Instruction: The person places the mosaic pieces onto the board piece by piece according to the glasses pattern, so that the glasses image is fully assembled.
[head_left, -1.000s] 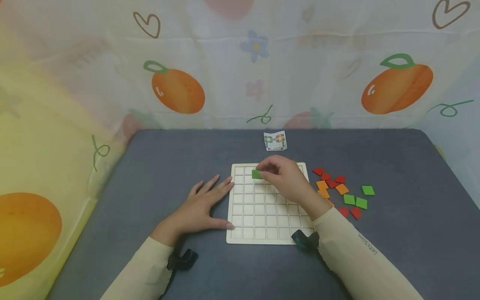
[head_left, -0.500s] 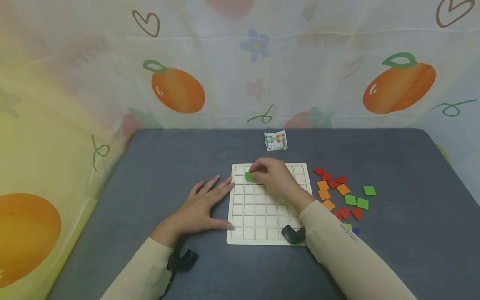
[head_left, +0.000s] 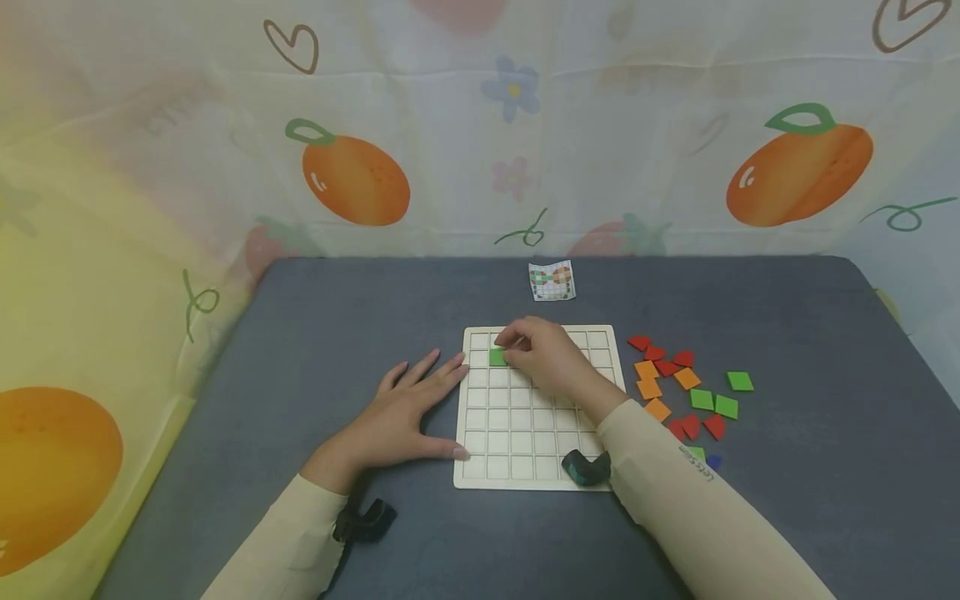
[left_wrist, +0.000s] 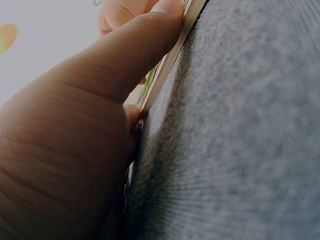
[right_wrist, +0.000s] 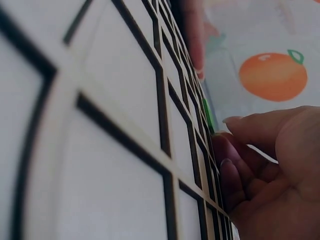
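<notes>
1. Board: the pale gridded board lies flat on the grey table, in front of the person.
2. Green tile: the green tile lies on the board, in the second column from the left and the second row from the far edge.
3. Right hand: the right hand reaches over the far part of the board. Its thumb and index fingertips stand slightly apart at the right side of the green tile, and its other fingers are bent.
4. Left hand: the left hand is spread, clamped on nothing. Its fingertips and thumb touch the board's left edge, the thumb at the near end.
5. Loose pieces: red pieces, orange tiles, loose green tiles and a blue piece lie right of the board. The right sleeve partly covers one green tile.
6. Card: a small printed card lies beyond the board's far edge.
</notes>
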